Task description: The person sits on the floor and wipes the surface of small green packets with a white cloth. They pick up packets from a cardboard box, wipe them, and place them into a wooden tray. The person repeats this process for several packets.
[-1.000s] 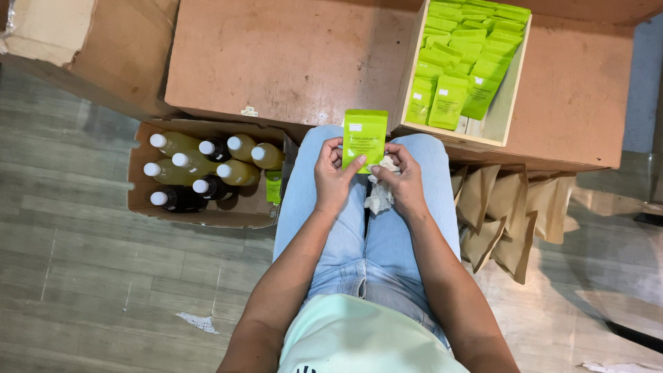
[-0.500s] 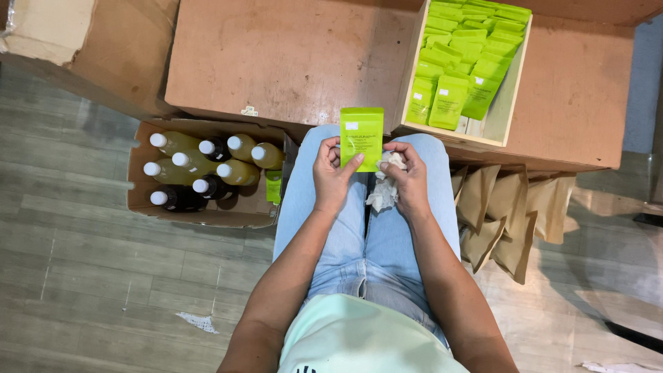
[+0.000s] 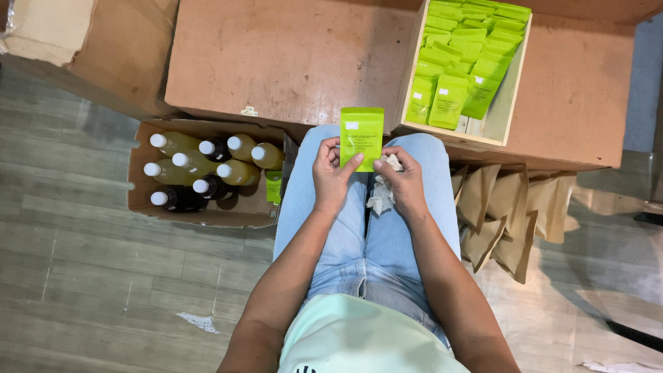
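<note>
We grip a flat, bright green pouch [image 3: 362, 137] upright in our closed left hand [image 3: 332, 174], just beside the wooden tray [image 3: 512, 93]; our right hand [image 3: 403, 178] clutches a crumpled white cloth [image 3: 380, 197].

Floor [image 3: 83, 262]: grey wood-look planks, scuffed, a few pale scraps lying on it. Low brown table [image 3: 290, 55] fills the upper middle, surface worn and stained. Large cardboard sheet [image 3: 90, 48] leans at upper left. Open cardboard box [image 3: 207, 215] stands on the floor just beside the table's front edge. Light is even, soft shadows at right
</note>
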